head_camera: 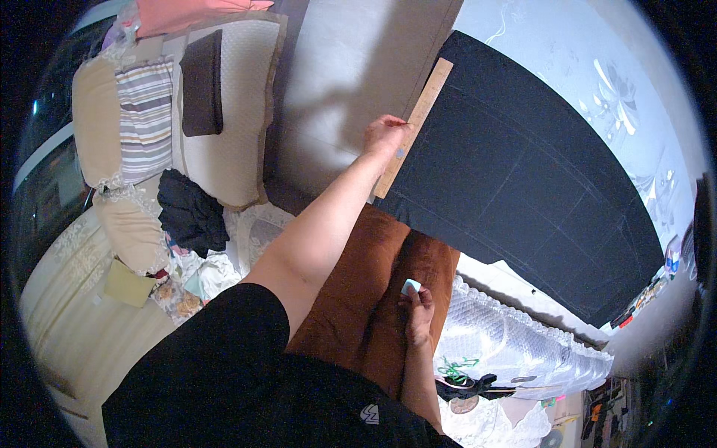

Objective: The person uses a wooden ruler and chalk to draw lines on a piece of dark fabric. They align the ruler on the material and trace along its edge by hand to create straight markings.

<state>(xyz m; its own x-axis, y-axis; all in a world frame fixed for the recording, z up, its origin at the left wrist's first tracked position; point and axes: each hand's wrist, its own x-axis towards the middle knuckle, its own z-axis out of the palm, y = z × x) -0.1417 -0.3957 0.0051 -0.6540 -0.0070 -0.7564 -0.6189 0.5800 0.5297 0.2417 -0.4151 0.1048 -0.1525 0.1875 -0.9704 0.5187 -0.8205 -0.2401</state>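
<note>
My left hand (386, 135) reaches out to a wooden ruler (427, 103), its fingers closed at the ruler's near long edge. The ruler lies slanted along the left side of a black fabric sheet (521, 162), which is spread over a table. Thin pale chalk lines, straight and crossing, run over the cloth. Lower down, in front of my brown-clad legs (358, 280), my right hand (421, 313) pinches a small pale-blue piece that looks like tailor's chalk (411, 287). This hand is apart from the cloth.
Left of me a sofa holds a striped cushion (144, 120), a folded dark cloth (202, 84) and a crumpled black garment (193, 213). A white quilted cover (504, 330) with a ruffled edge lies at right. Small items (644, 302) line the table's far right edge.
</note>
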